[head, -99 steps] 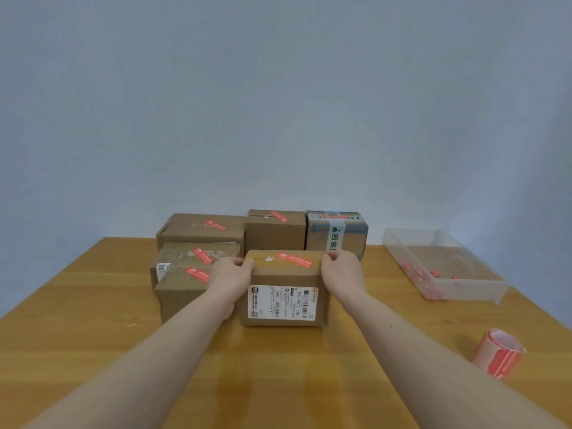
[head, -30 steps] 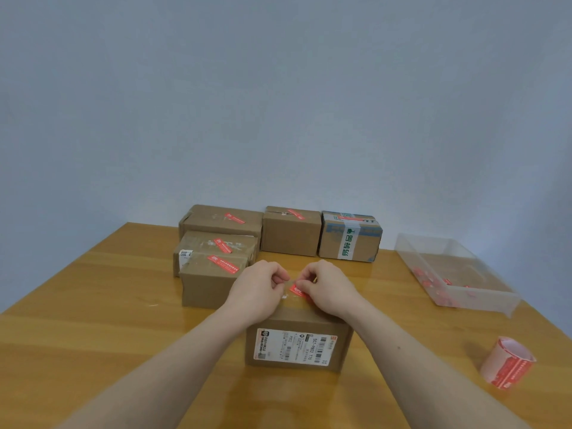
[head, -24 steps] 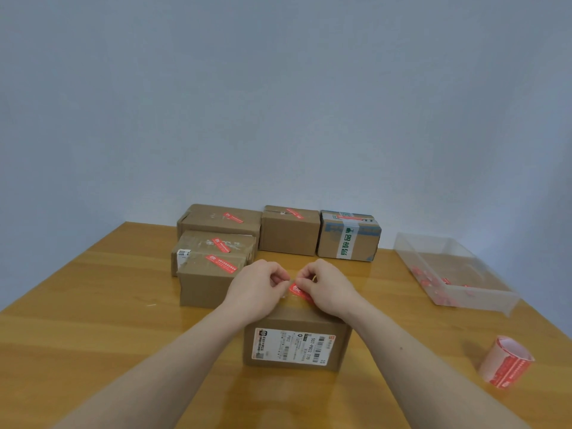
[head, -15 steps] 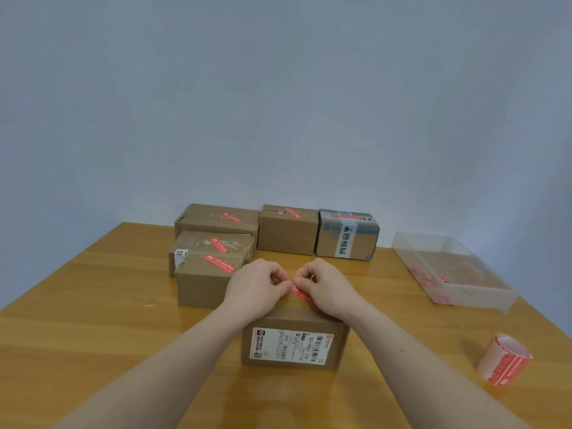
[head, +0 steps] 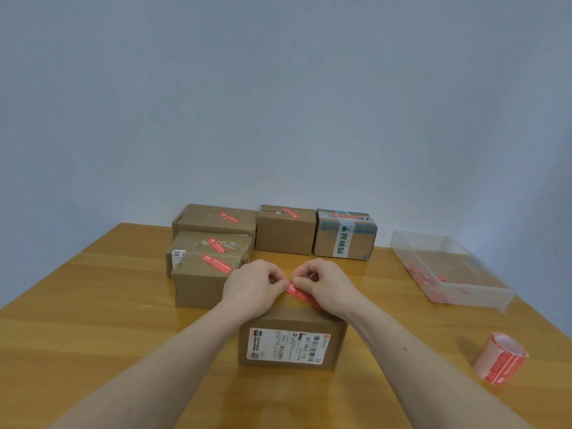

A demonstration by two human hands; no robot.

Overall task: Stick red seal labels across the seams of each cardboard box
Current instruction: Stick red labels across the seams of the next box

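A plain pale blue-grey wall stands behind a wooden counter [head: 93, 320], seen from a camera worn on a person's head. Nearest the viewer sits a cardboard box [head: 292, 339] with a white shipping slip on its front face, and everything else is placed relative to it. On its top lies a red seal label [head: 299, 293], set at a slant, probably so that it crosses the seam. The left hand [head: 253, 287] and right hand [head: 325, 286] rest on top of the box with fingers curled, fingertips meeting at the far end of the label; they seem to pinch or press that end, though which one cannot be told. Behind the box and to its left, five more boxes [head: 213, 243] stand grouped, each already showing a red label, likely set aside as finished. To the right of the box lies a roll of red labels [head: 500, 359], within easy reach. Farther right and back sits a clear plastic tray [head: 464, 292] holding small red scraps.
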